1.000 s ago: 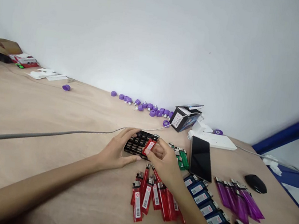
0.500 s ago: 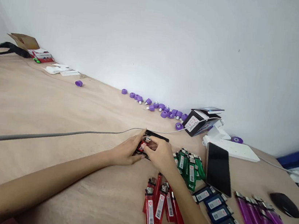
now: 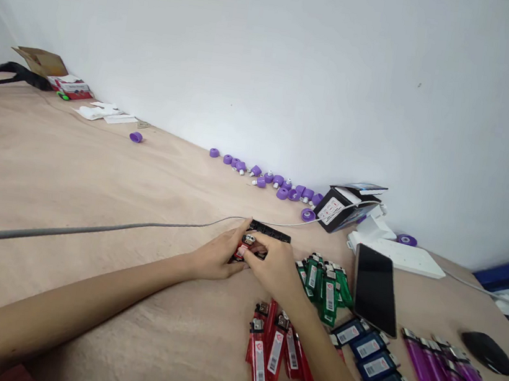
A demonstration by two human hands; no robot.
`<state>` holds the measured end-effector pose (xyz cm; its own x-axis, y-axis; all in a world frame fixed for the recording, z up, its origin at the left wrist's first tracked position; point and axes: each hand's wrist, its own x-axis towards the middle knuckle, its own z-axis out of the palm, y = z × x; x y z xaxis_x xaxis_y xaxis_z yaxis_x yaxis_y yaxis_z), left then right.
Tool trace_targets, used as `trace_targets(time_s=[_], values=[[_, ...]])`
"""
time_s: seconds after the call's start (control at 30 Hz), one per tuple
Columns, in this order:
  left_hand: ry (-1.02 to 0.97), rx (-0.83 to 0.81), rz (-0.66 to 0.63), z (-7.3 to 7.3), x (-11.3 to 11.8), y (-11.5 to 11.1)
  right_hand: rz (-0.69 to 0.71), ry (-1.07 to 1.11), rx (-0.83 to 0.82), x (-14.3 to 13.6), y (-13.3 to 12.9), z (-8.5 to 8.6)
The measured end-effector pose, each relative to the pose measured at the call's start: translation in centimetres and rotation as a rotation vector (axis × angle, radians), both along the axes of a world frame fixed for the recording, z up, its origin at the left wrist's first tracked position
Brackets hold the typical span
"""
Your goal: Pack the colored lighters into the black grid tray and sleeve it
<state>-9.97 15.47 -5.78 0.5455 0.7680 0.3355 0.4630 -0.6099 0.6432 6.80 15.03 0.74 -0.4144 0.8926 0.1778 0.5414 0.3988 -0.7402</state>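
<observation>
Between my hands sits a black slotted tray (image 3: pixel 272 231), its far row of slots showing. My left hand (image 3: pixel 220 253) rests against the tray's left side, thumb and fingers spread around its edge. The fingers of my right hand (image 3: pixel 275 263) pinch a red lighter (image 3: pixel 243 248) with a metal top, held at the left part of the tray. How deep the lighter sits in a slot is hidden by my fingers. Below my right wrist lies a group of red lighters (image 3: pixel 277 346). Green lighters (image 3: pixel 329 294) lie just right of my right hand.
Blue lighters (image 3: pixel 376 364) form a row at the right, near purple lighters (image 3: pixel 455 379). A phone (image 3: pixel 375 287), black mouse (image 3: pixel 486 352), white device (image 3: pixel 408 256) and black box (image 3: pixel 340 211) stand beyond. A grey cable (image 3: pixel 137 226) crosses behind my hands. Purple caps (image 3: pixel 279 181) line the wall.
The view has shifted slightly. My right hand still pinches the red lighter at the tray, and more of the tray's far slots show now.
</observation>
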Motion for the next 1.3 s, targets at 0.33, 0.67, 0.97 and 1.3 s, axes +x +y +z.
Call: trace_targets(time_s=[0.33,0.67,0.97,1.3], values=[[0.018,-0.007,-0.002,-0.6,-0.2,0.2,0.003,-0.129,0.059,-0.2,0.0,-1.4],[0.018,0.131,0.054,0.3,-0.3,-1.1,-0.036,-0.167,0.000,2.4,-1.3,1.6],[-0.279,0.785,0.096,1.4,-0.2,-4.0,0.105,-0.503,-0.216,5.9,-8.8,2.7],[-0.379,0.573,-0.141,1.7,2.3,-6.5,0.163,-0.292,-0.254,5.8,-8.2,1.5]])
